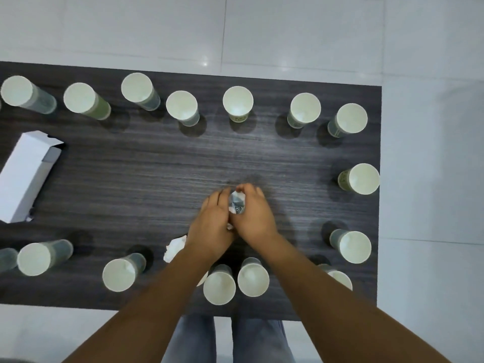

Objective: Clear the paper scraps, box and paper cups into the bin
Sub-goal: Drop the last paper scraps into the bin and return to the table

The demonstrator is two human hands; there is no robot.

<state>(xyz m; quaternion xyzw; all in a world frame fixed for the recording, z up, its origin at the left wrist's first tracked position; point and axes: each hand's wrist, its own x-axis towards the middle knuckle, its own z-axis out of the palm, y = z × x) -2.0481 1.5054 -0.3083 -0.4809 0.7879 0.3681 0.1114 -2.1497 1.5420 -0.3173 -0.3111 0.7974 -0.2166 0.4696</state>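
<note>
I see even, cool overhead light; a small glare spot sits on the floor tile (205,63) beyond the table (157,163). Each paper cup (237,102) throws a soft, short shadow on the dark wood. The wide lens leans the outer cups outward. Both hands are slightly motion-blurred, and the whole frame looks a little soft and smeared

Dark wood-grain table (146,163) — glossy white tiles (288,35).
</note>
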